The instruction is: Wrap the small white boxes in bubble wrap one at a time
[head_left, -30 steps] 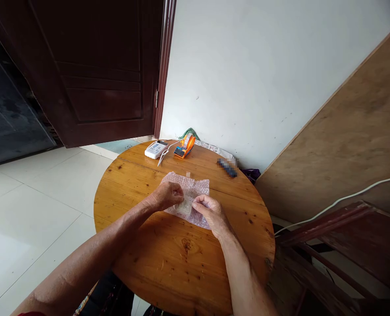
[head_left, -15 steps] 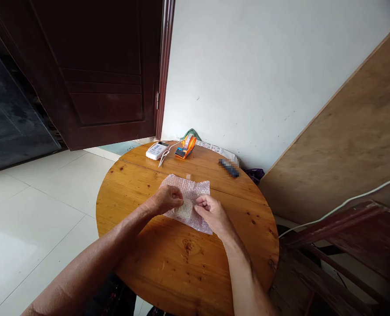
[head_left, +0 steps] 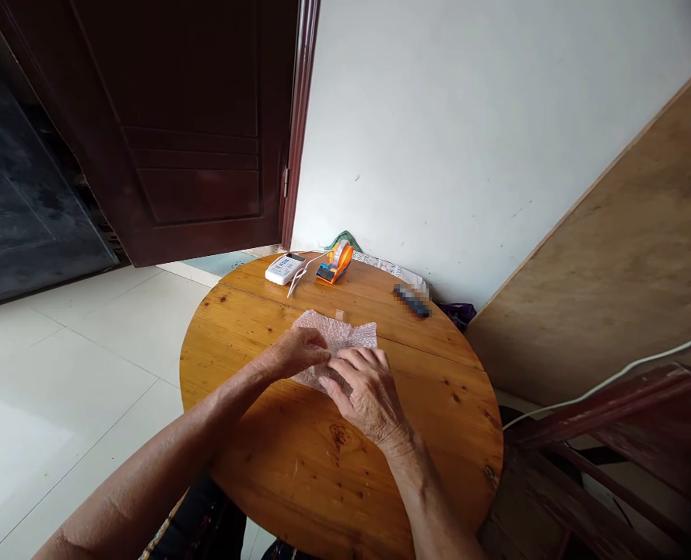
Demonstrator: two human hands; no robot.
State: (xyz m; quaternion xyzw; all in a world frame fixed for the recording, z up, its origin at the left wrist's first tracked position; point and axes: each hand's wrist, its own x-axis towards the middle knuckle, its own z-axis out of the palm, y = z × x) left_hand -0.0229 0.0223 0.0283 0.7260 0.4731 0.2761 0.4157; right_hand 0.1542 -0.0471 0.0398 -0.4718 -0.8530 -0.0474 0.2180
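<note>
Looks like a home rm: dark panelled door (head_left: 205, 179), pale tiled flr (head_left: 106, 365), 1 rd wooden tbl (head_left: 322, 482).

Sides free, far end crowded

On the surface (head_left: 450, 365), a hand could pass left of the left hand (head_left: 302, 350) or right of the right hand (head_left: 372, 393). Over the bubble wrap (head_left: 337, 333), these hands close the way. Farther, the white device (head_left: 282, 270), cable (head_left: 298, 278), tape dispenser (head_left: 341, 266) and dark object (head_left: 412, 301) are obstacles.

Left hand (head_left: 299, 352): frame centre, fingers (head_left: 313, 337) bent inward
Right hand (head_left: 370, 395): centre, back upward, thumb apart
Left forearm (head_left: 194, 432): bare, from lower left
Right forearm (head_left: 424, 486): bare, from bottom edge
</note>
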